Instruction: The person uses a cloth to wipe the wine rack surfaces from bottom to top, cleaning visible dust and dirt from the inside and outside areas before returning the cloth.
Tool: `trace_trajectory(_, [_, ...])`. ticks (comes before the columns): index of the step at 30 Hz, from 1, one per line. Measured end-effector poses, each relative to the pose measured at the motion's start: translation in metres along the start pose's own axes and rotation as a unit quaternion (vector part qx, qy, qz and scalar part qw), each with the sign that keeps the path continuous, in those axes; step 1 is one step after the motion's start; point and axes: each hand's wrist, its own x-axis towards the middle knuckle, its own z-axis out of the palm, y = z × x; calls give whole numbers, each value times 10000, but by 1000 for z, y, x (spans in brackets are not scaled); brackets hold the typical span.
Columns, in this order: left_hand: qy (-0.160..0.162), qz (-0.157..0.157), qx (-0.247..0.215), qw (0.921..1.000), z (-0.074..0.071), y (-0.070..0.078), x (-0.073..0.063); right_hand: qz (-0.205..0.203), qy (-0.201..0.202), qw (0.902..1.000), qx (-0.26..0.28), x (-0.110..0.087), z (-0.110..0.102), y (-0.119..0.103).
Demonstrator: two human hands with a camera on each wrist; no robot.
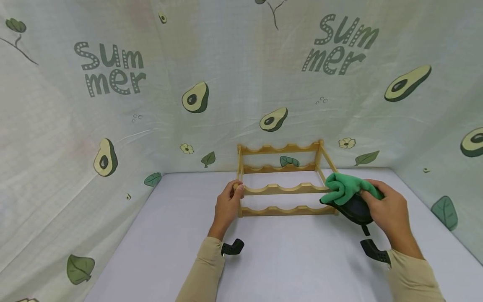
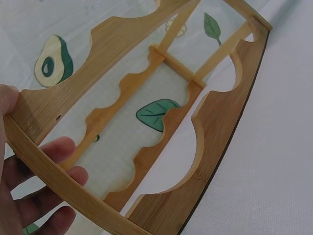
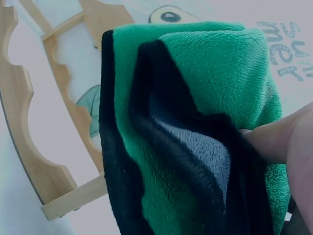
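Note:
A wooden rack (image 1: pixel 279 189) with scalloped rails stands on the white table. My left hand (image 1: pixel 227 205) grips its left side near the upper front rail; in the left wrist view the thumb and fingers (image 2: pixel 61 149) curl about the end post. My right hand (image 1: pixel 390 209) pinches a folded green cloth (image 1: pixel 345 187) with a dark edge and dark underside, at the rack's right front corner. The right wrist view has the cloth (image 3: pixel 220 68) close up, hiding part of the rack (image 3: pixel 49 181). Whether the cloth touches the wood cannot be told.
The white tabletop (image 1: pixel 294 260) runs in front of the rack and to both sides. A hanging sheet (image 1: pixel 234 54) printed with avocados, leaves and lettering rises behind it and along the sides. Each wrist carries a black camera mount (image 1: pixel 232 247).

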Motion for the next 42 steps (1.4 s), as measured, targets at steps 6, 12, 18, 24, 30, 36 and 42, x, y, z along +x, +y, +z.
trace_trajectory(6, [2,-4,40,10000,0,1,-1,185,-290,9994,92,1,1,3])
trace_trajectory(12, [17,-5,48,10000,1,0,0,172,-675,9975,117,2,4,11])
trace_trajectory(18, [36,-5,-4,10000,1,0,1,0,-1203,9923,-310,4,11,27])
trace_trajectory(24, [36,31,-43,10000,3,-1,1,-177,-1840,9775,-1016,7,19,44])
trace_trajectory(30, [41,37,-50,10000,2,-1,0,-38,-1693,9721,-1623,4,24,41])
trace_trajectory(36, [62,-15,-13,10000,2,-2,0,112,-1534,9760,-1539,2,21,30])
trace_trajectory(42, [53,19,46,10000,3,-2,0,237,-2350,9629,-1305,5,10,24])
